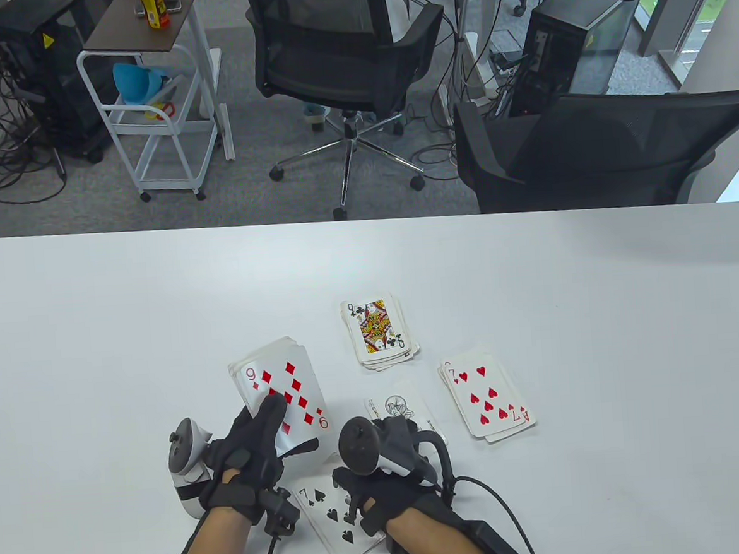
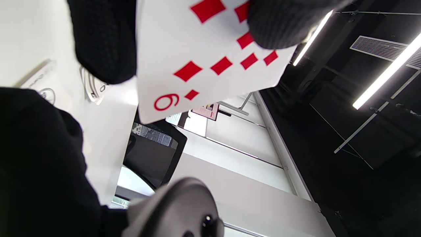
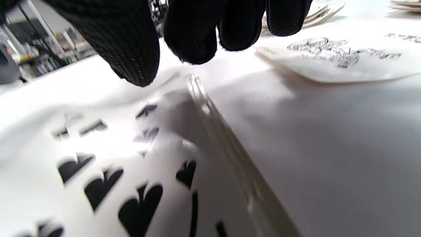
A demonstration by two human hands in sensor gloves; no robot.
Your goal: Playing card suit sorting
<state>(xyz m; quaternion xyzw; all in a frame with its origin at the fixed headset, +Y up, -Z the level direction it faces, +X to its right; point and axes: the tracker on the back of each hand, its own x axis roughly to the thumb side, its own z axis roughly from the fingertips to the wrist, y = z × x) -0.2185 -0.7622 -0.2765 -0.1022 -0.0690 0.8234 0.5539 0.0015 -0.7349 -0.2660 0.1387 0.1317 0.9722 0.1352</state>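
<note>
Left hand grips the deck, nine of diamonds up; right hand hovers slack-fingered over the spades.

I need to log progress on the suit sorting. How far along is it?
Done: piles topped by the queen of clubs, seven of hearts and seven of spades, plus a joker set aside. In hand: the left hand grips a stack showing the nine of diamonds, still unsorted.
</note>
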